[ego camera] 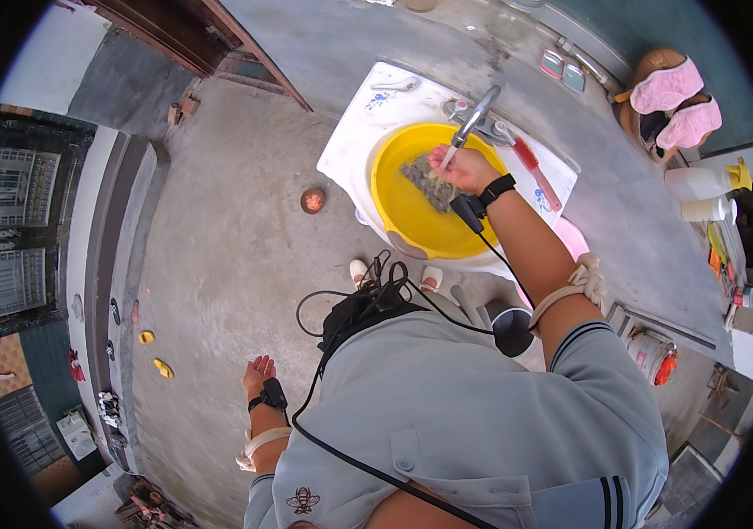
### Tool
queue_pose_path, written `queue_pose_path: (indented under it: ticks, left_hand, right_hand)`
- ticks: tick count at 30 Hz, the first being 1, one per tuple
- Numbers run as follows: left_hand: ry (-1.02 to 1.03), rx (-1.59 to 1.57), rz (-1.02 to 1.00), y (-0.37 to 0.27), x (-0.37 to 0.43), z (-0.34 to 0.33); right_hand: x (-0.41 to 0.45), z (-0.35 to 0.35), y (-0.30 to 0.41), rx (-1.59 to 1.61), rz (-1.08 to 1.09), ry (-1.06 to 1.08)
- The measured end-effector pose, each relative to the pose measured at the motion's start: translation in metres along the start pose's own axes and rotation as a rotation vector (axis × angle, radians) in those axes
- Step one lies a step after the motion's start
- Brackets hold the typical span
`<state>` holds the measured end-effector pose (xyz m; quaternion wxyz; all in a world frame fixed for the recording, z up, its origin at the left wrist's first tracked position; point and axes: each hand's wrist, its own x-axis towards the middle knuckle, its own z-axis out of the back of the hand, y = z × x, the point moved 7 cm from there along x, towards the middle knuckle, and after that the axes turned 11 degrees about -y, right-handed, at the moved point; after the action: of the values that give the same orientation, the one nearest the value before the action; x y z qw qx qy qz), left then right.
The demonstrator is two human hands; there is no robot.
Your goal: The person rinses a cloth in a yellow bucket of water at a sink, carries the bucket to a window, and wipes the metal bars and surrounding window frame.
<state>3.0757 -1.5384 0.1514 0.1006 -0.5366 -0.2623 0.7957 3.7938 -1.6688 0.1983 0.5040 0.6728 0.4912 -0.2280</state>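
My right hand (464, 168) is under the spout of a metal faucet (479, 116), with water running onto its loosely curled fingers. Beneath it, a yellow plastic basin (386, 198) sits in a white sink (350, 149) and holds water with a grey, textured clump (431, 185), which I cannot identify. My left hand (259, 371) hangs at my side, away from the sink, with its fingers apart and nothing in them. A red-bristled brush (535, 173) lies on the sink's right rim, and a white spoon (396, 85) rests at its upper left.
Cables hang from both wrists across my body. A dark bucket (512, 329) stands on the floor below the sink, near my right side. A small reddish-brown bowl (313, 201) is on the concrete floor. Pink slippers (667, 84) and a spray bottle (697, 183) are at the right.
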Motion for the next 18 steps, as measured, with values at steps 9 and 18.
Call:
queue_pose_path:
  ticks: [9, 18]
  left_hand:
    - [0.014, -0.065, 0.011, -0.006, 0.004, -0.011]
    - [0.033, -0.043, -0.013, -0.029, -0.001, -0.033]
  right_hand:
    - [-0.024, -0.001, 0.006, -0.532, 0.204, 0.194]
    - [0.024, 0.050, 0.005, -0.929, 0.444, -0.037]
